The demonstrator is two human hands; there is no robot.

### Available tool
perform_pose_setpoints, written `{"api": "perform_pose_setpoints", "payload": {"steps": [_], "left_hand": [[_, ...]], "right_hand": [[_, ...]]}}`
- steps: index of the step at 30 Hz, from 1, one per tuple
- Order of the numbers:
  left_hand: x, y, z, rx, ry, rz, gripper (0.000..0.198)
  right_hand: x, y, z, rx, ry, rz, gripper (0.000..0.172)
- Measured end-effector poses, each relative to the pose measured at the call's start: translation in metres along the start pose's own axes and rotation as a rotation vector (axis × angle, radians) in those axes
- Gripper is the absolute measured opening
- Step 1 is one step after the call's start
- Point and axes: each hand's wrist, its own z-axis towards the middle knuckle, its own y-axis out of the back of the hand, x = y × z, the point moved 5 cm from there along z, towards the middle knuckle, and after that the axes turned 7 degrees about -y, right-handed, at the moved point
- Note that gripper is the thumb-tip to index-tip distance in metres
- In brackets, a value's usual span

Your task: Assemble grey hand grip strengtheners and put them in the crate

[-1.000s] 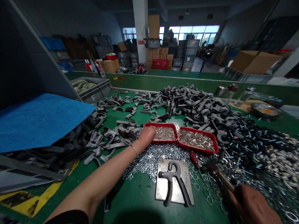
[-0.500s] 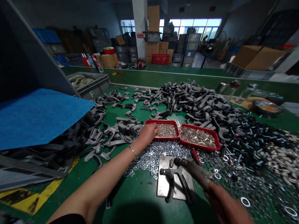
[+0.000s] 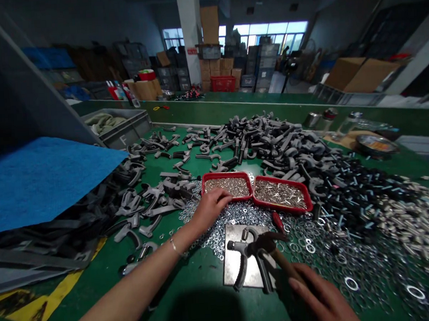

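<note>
On a square metal plate (image 3: 253,273) lay a grey V-shaped handle assembly (image 3: 245,249), beneath a brown-handled hammer (image 3: 272,244) in the right hand (image 3: 322,294), as the left hand (image 3: 210,209), its grip unclear, withdrew from a red plastic tray (image 3: 227,174).

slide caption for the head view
Right hand holds a hammer over a grey part on a plate; left hand by a red tray.

Left arm (image 3: 144,285) extends forward while right fingers (image 3: 311,272) curl.
</note>
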Motion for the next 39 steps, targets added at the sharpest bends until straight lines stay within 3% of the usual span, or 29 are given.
{"api": "perform_pose_setpoints", "payload": {"steps": [3,5,8,10,14,22,35,39], "left_hand": [[-0.026,-0.023,-0.032,0.135,-0.028,-0.133,0.013],[-0.030,-0.037,-0.044,0.195,0.039,-0.159,0.014],[-0.026,-0.054,-0.046,0.255,0.144,-0.165,0.010],[-0.024,-0.060,-0.041,0.285,0.133,-0.125,0.011],[-0.025,-0.064,-0.035,0.317,0.068,0.006,0.016],[-0.025,-0.075,-0.035,0.320,0.104,0.087,0.017],[-0.019,-0.080,-0.040,0.283,0.068,0.060,0.016],[-0.021,-0.081,-0.044,0.292,-0.004,0.165,0.016]], "right_hand": [[-0.008,-0.003,-0.005,-0.151,-0.159,0.307,0.042],[-0.019,-0.015,-0.008,-0.210,-0.277,0.562,0.048],[-0.035,-0.037,-0.009,-0.227,-0.374,0.825,0.055],[-0.041,-0.044,-0.007,-0.212,-0.367,0.887,0.056],[-0.045,-0.045,-0.004,-0.148,-0.314,0.883,0.050],[-0.051,-0.049,0.003,-0.132,-0.257,0.819,0.044],[-0.053,-0.051,0.002,-0.183,-0.289,0.795,0.043],[-0.053,-0.050,0.004,-0.216,-0.297,0.778,0.045]]}}
